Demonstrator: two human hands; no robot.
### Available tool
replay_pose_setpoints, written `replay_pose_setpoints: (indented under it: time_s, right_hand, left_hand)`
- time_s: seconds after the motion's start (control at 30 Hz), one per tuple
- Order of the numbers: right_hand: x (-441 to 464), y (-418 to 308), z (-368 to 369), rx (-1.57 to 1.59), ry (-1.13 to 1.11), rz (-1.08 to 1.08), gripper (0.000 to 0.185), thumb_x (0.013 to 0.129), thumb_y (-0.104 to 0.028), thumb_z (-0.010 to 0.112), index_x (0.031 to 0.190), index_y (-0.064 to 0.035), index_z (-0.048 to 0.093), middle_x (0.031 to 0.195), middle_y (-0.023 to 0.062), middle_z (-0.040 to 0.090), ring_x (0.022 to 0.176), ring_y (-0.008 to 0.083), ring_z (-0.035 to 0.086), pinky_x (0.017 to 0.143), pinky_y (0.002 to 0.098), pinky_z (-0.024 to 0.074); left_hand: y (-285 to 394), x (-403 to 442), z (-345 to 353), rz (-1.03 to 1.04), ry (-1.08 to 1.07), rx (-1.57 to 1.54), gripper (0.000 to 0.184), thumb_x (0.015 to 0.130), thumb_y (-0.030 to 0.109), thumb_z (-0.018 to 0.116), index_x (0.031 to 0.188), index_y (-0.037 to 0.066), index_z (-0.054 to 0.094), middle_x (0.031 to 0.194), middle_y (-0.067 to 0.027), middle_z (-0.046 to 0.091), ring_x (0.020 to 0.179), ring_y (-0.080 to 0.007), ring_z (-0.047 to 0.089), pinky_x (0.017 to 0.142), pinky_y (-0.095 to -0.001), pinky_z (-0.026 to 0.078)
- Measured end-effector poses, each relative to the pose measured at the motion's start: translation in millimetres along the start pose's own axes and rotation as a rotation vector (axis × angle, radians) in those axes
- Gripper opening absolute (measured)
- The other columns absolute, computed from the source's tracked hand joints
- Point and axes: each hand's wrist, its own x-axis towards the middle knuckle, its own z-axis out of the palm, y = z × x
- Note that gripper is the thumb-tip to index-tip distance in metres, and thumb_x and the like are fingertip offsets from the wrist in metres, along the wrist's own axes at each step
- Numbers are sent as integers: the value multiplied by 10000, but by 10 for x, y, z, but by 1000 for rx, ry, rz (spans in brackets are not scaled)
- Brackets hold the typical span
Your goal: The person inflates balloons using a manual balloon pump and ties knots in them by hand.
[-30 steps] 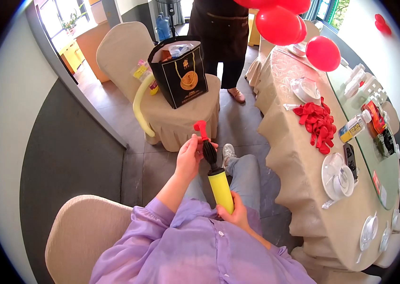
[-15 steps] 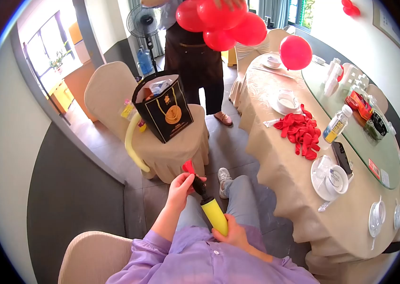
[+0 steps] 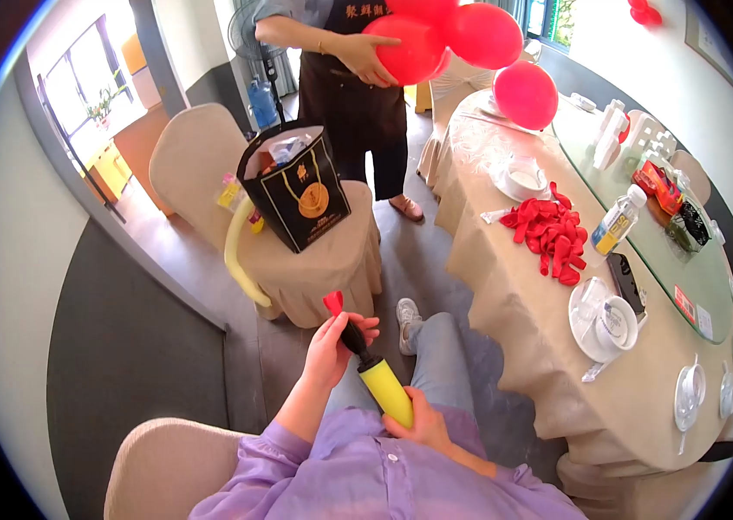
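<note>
A yellow hand pump (image 3: 386, 392) with a black top lies tilted above my lap. My right hand (image 3: 423, 421) is wrapped round the lower end of its yellow barrel. At the black upper end, my left hand (image 3: 328, 347) pinches the neck of a limp red balloon (image 3: 333, 302) against the nozzle, its other fingers stretched past the black part. The balloon's small body sticks up above my fingertips, flat and not filled. Exactly how far its neck covers the nozzle is hidden by my fingers.
On the table (image 3: 514, 303) at right lie a pile of deflated red balloons (image 3: 548, 234), a bottle (image 3: 618, 221), a phone (image 3: 625, 282) and wrapped bowls (image 3: 615, 325). A black bag (image 3: 301, 195) stands on a chair ahead. Behind it, a person holds inflated red balloons (image 3: 410, 50).
The pump and both my hands have shifted slightly left and up. The other person's inflated balloons have moved to the right, with a hand now under them.
</note>
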Motion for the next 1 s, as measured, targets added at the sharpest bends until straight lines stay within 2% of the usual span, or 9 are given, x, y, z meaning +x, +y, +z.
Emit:
replay_pose_setpoints:
  time_s: [0.1,0.2,0.4,0.53,0.6,0.7,0.8,0.87,1.0]
  right_hand:
    - [-10,12,19,-3,-14,-22,582,685,-354,642,1120,-56,394,891,185,574,768,336,582,648,390,462]
    - [-9,-41,5,-1,-4,30,576,686,-347,642,1118,-57,395,881,177,576,767,332,583,643,384,464]
    - [4,-66,-10,56,38,-33,570,680,-324,652,1118,-63,398,873,158,579,764,322,588,646,375,466]
    - [19,-77,-17,49,31,-29,555,679,-317,653,1110,-69,408,876,150,582,769,317,590,649,369,467]
    - [21,-83,-22,34,26,-25,550,679,-317,652,1108,-71,411,879,148,583,772,314,591,651,367,468]
    - [34,-113,-33,41,-2,0,546,680,-319,651,1107,-73,414,886,149,583,783,311,590,656,365,468]
    - [6,-49,-14,46,58,1,551,679,-331,650,1106,-70,419,888,151,583,783,313,589,657,365,468]
    - [-1,32,21,9,59,-40,560,677,-344,652,1106,-68,421,877,151,585,777,310,591,651,365,468]
    - [22,15,-6,5,48,-33,562,676,-356,652,1104,-70,428,860,148,588,753,297,597,631,362,471]
  left_hand:
    - [-17,39,-45,6,-39,51,303,893,265,393,946,-7,515,974,-185,582,855,-273,572,761,-361,440]
    - [49,51,-56,-5,-32,104,299,876,215,398,1030,-19,502,988,-192,576,865,-277,571,782,-361,438]
    - [175,70,-32,-13,-109,-14,342,840,185,415,1111,-18,465,1021,-207,561,893,-296,566,823,-374,425]
    - [215,65,-28,4,-189,-84,353,862,255,412,1064,-23,494,1006,-213,565,897,-304,565,833,-387,422]
    - [286,80,-5,-36,-319,-174,327,892,265,387,966,-19,532,1003,-193,573,907,-239,555,814,-343,417]
    - [194,130,-113,-23,-157,48,346,908,278,365,891,-18,543,990,-193,576,900,-231,556,802,-335,420]
    - [110,112,-85,29,-172,77,314,913,237,356,889,-19,537,996,-189,575,896,-231,555,793,-326,420]
    - [61,68,-47,30,-123,81,308,909,254,367,899,-3,536,1000,-211,569,907,-285,564,809,-368,432]
    - [46,24,-118,-8,-61,52,283,900,209,380,969,-19,534,1032,-190,565,911,-254,557,796,-332,418]
